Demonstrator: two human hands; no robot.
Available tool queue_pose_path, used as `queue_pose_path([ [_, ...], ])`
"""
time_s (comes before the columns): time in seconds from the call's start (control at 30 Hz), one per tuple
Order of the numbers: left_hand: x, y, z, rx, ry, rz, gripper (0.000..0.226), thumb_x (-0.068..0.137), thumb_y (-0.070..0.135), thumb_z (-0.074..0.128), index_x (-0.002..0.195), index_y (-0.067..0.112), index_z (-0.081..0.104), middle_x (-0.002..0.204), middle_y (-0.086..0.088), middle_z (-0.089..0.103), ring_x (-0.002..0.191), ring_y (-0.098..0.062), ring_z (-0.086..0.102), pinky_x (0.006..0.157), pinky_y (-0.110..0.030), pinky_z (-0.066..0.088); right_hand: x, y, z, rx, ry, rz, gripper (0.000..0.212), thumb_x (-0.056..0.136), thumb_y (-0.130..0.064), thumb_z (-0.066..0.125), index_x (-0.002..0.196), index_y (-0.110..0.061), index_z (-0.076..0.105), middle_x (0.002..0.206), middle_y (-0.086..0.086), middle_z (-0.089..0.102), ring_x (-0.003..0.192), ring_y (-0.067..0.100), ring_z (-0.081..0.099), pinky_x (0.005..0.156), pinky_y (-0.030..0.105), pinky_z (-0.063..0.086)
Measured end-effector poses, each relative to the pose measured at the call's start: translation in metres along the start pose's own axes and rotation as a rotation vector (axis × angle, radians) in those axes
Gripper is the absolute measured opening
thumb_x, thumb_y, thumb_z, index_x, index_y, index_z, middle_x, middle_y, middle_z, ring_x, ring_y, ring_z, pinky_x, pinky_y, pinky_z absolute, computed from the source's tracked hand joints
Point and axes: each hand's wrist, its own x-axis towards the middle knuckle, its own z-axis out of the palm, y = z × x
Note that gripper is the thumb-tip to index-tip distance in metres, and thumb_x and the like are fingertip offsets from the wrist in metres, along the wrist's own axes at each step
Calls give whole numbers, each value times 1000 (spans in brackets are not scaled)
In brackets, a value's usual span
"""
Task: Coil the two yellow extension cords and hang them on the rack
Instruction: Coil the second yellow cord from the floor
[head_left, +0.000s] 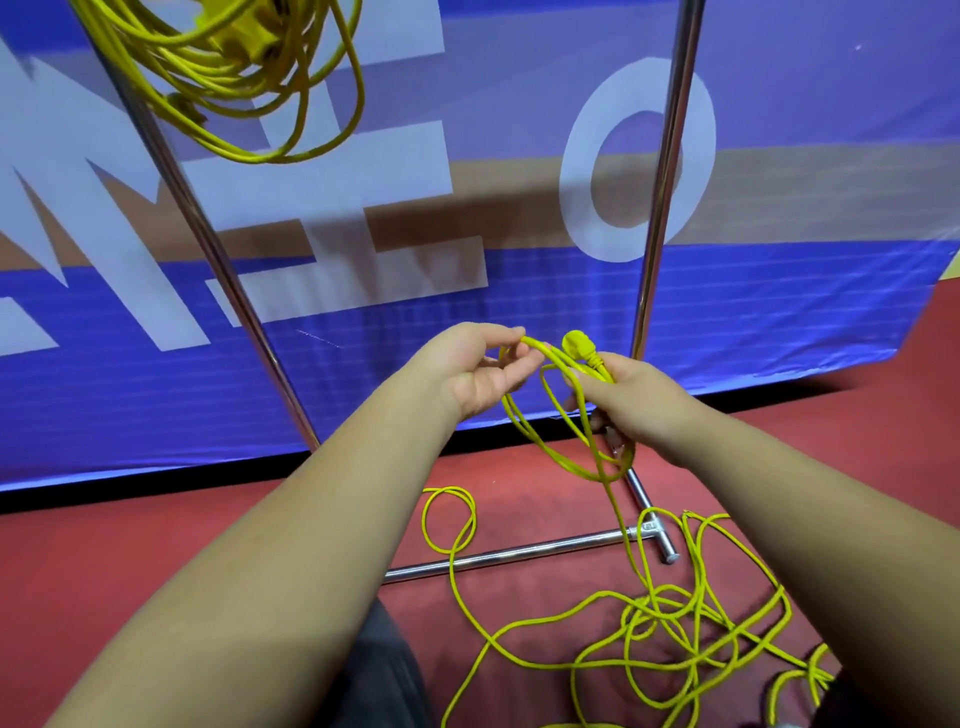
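One yellow extension cord (244, 78) hangs coiled at the top left, up on the metal rack (667, 171). The second yellow cord (670, 618) lies loose and tangled on the red floor at the lower right. Its plug end (577, 344) sticks up above my right hand (639, 405), which grips a small coil of a few loops (566, 452) hanging below it. My left hand (483, 369) pinches the top of a loop between thumb and fingers, just left of the plug. A strand runs from the coil down to the tangle.
The rack's two chrome uprights (208, 234) stand left and right of my hands, with its base bar (519, 556) lying on the floor under the cord. A blue banner (779, 291) with large white letters stands right behind the rack.
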Motion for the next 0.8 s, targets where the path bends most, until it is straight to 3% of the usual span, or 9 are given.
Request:
queue_pose_path([
  [0.07, -3, 7, -2, -148, 15, -7, 30, 96, -9, 61, 126, -13, 55, 112, -23, 52, 88, -25, 57, 55, -40, 63, -4, 0, 8, 30, -102, 31, 27, 107, -45, 58, 121, -23, 66, 96, 8, 82, 68, 18, 65, 64, 37, 52],
  [0.17, -1, 12, -8, -238, 70, 28, 35, 95, -10, 64, 129, -12, 56, 118, -24, 53, 89, -27, 61, 52, -41, 63, -8, -2, 20, 98, -142, 65, 25, 111, -41, 52, 118, -20, 63, 90, 16, 80, 74, 25, 75, 78, 44, 59],
  [0.27, 3, 10, -13, -265, 132, 64, 30, 96, -9, 64, 126, -11, 60, 110, -25, 54, 89, -29, 64, 57, -42, 65, -11, -9, 26, 152, -62, 78, 27, 109, -45, 55, 106, -19, 62, 76, 16, 73, 59, 28, 67, 58, 37, 58],
  [0.4, 8, -3, -11, -76, 138, 66, 12, 102, 3, 61, 111, -5, 60, 104, -28, 57, 98, -34, 69, 87, -44, 62, -12, -16, 30, 200, 143, 65, 34, 107, -47, 58, 89, -18, 56, 63, 7, 56, 41, 19, 41, 43, 25, 38],
  [0.47, 7, -10, -8, 31, 105, 37, 19, 103, 15, 65, 115, 2, 59, 107, -25, 63, 107, -34, 70, 85, -46, 60, -12, -18, 29, 257, 195, 85, 34, 106, -48, 59, 88, -19, 55, 60, 3, 51, 40, 17, 36, 43, 24, 34],
  [0.6, -3, -16, -2, 331, -35, 17, 39, 95, 40, 74, 115, 8, 65, 99, -6, 74, 98, -25, 71, 81, -40, 62, -12, -24, 25, 322, 231, 123, 35, 106, -49, 58, 93, -17, 57, 61, 1, 50, 40, 15, 35, 44, 23, 31],
  [0.7, -7, -21, 0, 408, -101, 41, 10, 97, 21, 73, 101, 11, 74, 95, -4, 75, 88, -17, 72, 79, -31, 63, -16, -29, 26, 353, 172, 151, 37, 106, -52, 58, 93, -17, 56, 60, 0, 50, 41, 15, 34, 45, 23, 30],
  [0.8, -8, -21, 1, 321, -92, 80, 8, 99, 6, 65, 95, 4, 71, 85, -7, 73, 81, -17, 74, 75, -29, 64, -21, -32, 31, 365, 114, 153, 40, 106, -54, 57, 89, -17, 55, 62, 3, 52, 42, 16, 36, 45, 25, 32],
])
